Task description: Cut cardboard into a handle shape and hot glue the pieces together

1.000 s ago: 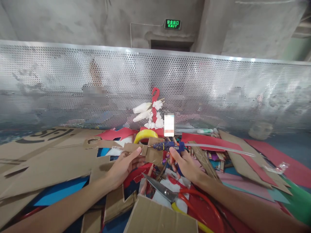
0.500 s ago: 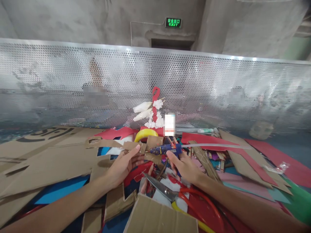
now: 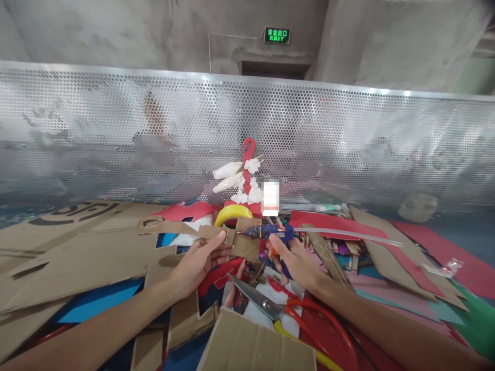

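My right hand (image 3: 294, 257) is closed around a blue hot glue gun (image 3: 284, 233), whose nozzle points left. A long clear glue stick (image 3: 348, 234) sticks out of its back end. Between the thumb and fingers of my left hand (image 3: 203, 260) is a cut cardboard piece (image 3: 207, 232), a long strip with a ring-shaped left end and a squarer right part. The nozzle is over that squarer part; whether it touches cannot be made out. Below the hands lie scissors (image 3: 266, 304) with red and yellow handles, blades partly spread.
A yellow tape roll (image 3: 234, 212) lies just beyond the cardboard piece. Large cardboard sheets (image 3: 96, 247) cover the left, with red card (image 3: 433, 247) at right. Behind stands a perforated metal panel (image 3: 185, 129), with a red and white paper decoration (image 3: 247, 175) before it.
The glue gun has shifted slightly to the right in my right hand, its nozzle drawing back across the cardboard. My left hand keeps its hold almost unmoved.
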`<state>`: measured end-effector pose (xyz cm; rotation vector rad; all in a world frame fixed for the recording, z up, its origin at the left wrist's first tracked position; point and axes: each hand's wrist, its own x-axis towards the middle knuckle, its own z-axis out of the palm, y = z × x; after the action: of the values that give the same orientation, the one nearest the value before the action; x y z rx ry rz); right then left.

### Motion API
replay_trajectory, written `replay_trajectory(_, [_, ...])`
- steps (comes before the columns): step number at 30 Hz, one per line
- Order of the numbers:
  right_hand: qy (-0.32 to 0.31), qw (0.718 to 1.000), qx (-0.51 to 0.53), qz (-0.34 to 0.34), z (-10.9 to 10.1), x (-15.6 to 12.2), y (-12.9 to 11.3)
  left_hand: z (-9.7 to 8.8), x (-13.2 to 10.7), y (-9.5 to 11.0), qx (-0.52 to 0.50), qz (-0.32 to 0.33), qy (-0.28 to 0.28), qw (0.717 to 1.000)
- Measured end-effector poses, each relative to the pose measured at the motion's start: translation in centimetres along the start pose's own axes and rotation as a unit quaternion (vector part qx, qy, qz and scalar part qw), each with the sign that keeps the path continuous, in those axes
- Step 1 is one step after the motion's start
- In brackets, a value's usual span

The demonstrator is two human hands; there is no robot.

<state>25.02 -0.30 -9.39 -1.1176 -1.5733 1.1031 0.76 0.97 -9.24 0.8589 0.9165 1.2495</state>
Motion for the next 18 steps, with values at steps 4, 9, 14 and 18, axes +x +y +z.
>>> replay_trajectory(4, [0.014,0.999,-0.039,0.006,-0.08,-0.11,0.00,-0.05,0.03,-0.06,0.001,0.002,-0.002,1.000])
replay_trajectory(9, [0.006,0.998,-0.063,0.024,-0.13,-0.18,0.21,0.21,-0.07,0.27,-0.003,-0.003,0.001,1.000])
replay_trajectory(14, [-0.009,0.996,-0.082,0.025,-0.11,-0.30,0.12,0.28,-0.11,0.36,-0.007,0.000,0.007,1.000])
replay_trajectory(18, [-0.014,0.996,-0.089,0.017,-0.10,-0.37,0.11,0.25,-0.19,0.32,-0.010,-0.003,0.004,1.000])
